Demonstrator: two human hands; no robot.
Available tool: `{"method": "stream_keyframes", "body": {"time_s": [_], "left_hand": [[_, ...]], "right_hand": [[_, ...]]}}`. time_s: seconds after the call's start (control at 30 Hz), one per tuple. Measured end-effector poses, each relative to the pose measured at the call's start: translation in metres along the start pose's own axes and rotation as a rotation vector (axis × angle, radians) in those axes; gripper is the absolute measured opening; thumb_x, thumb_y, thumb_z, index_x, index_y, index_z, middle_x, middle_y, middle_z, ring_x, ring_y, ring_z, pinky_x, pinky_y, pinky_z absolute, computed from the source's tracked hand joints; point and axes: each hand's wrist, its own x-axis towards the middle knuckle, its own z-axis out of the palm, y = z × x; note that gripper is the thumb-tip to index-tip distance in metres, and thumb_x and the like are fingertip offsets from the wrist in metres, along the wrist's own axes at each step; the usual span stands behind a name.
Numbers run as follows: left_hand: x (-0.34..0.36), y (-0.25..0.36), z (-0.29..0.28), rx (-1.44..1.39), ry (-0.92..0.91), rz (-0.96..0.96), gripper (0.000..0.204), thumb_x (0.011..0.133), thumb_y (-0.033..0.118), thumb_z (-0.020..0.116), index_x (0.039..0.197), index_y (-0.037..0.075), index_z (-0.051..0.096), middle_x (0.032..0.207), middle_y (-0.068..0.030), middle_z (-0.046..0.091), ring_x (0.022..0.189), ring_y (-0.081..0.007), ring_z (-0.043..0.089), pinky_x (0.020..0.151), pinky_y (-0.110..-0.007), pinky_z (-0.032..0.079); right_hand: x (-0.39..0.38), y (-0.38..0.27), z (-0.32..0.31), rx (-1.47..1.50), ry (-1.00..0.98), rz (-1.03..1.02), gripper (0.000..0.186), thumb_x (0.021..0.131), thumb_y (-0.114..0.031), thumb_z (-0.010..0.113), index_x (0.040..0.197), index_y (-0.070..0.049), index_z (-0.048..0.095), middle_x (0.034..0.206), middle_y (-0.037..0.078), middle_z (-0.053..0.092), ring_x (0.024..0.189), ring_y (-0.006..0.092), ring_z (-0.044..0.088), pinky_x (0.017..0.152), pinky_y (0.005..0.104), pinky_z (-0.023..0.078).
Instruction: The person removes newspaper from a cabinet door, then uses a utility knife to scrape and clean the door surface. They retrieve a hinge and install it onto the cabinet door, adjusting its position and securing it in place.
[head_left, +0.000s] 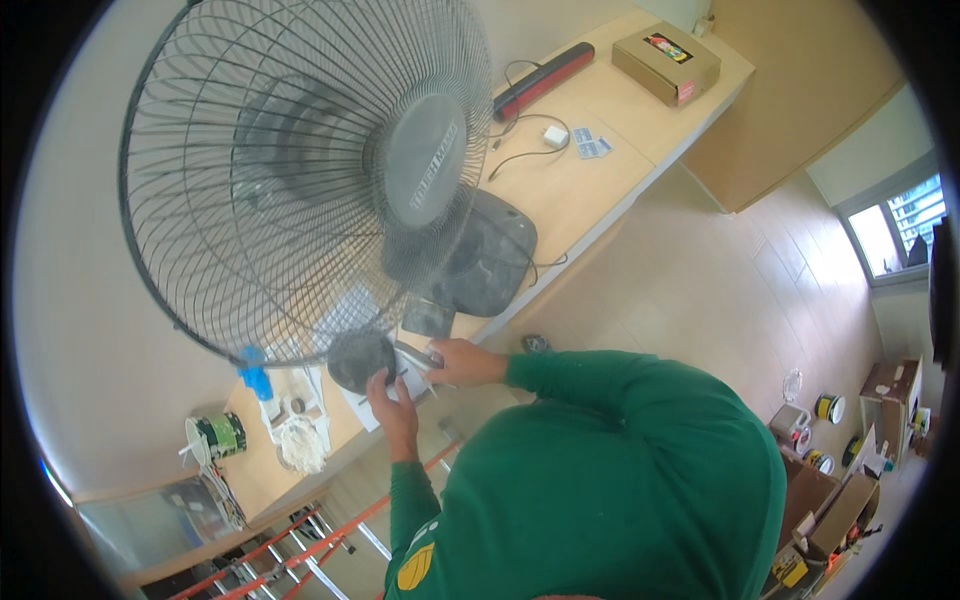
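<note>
A large dusty desk fan with a dark wire cage (290, 200) and a black base (495, 255) stands on the wooden worktop. Just below the cage, the fingers and thumb of my left hand (393, 408) are closed on the edge of a round dark grey cover (360, 362). My right hand (462, 362) is closed round a slim light-grey tool (413, 356) whose kind I cannot make out; its end lies beside the cover. A small dark square piece (428, 318) lies between my right hand and the fan base.
A cardboard box (665, 62), a red-and-black bar (545, 82) and a white charger (555, 137) with cable lie along the worktop (610, 190). White gloves (303, 442) and a tub (217, 437) are at the left. An orange ladder (330, 540) stands below the worktop's edge.
</note>
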Motion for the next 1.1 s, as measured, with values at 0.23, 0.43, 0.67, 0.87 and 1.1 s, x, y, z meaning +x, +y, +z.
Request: {"method": "stream_keyframes", "body": {"time_s": [0.23,0.43,0.67,0.87,1.1], "left_hand": [[-0.097,0.062,-0.021,-1.073,-0.151,-0.462,0.042,0.110,0.035,0.043,0.131,0.002,0.058,0.126,-0.0092,0.066,0.113,-0.0187,0.062,0.097,-0.037,0.049],[-0.273,0.113,-0.051,-1.064,0.302,-0.500,0.045,0.110,0.030,0.044,0.139,-0.004,0.052,0.126,-0.0120,0.063,0.112,-0.0186,0.061,0.096,-0.034,0.050],[-0.563,0.206,-0.064,-0.915,0.773,-0.790,0.043,0.108,0.023,0.045,0.140,-0.005,0.052,0.126,-0.0182,0.064,0.110,-0.0262,0.065,0.093,-0.037,0.054],[-0.749,0.260,-0.045,-0.920,1.295,-1.033,0.043,0.108,0.027,0.050,0.140,-0.001,0.053,0.118,-0.0150,0.066,0.102,-0.0223,0.066,0.090,-0.036,0.053],[-0.825,0.229,-0.052,-0.901,1.662,-1.115,0.043,0.107,0.027,0.051,0.139,-0.001,0.054,0.118,-0.0154,0.067,0.099,-0.0228,0.067,0.088,-0.036,0.054]], "right_hand": [[-0.059,0.008,0.038,0.570,-0.438,0.030,0.035,0.105,-0.030,0.044,0.116,0.000,0.059,0.096,0.013,0.067,0.081,0.0198,0.066,0.069,0.0364,0.055],[-0.155,-0.043,0.084,0.553,-0.844,0.264,0.043,0.108,-0.040,0.043,0.123,-0.004,0.060,0.092,0.005,0.061,0.074,0.0123,0.057,0.064,0.0287,0.048],[-0.346,-0.059,0.181,0.276,-1.246,0.318,0.041,0.104,-0.036,0.057,0.128,-0.003,0.059,0.080,-0.002,0.050,0.061,0.0064,0.044,0.050,0.0248,0.037],[-0.439,-0.086,0.285,0.077,-1.471,0.252,0.036,0.104,-0.032,0.058,0.127,-0.004,0.057,0.080,-0.004,0.049,0.062,0.0030,0.043,0.051,0.0221,0.034],[-0.491,-0.100,0.458,0.031,-1.573,0.018,0.030,0.106,-0.029,0.053,0.129,-0.009,0.057,0.080,-0.003,0.049,0.064,0.0043,0.045,0.052,0.0217,0.036]]}}
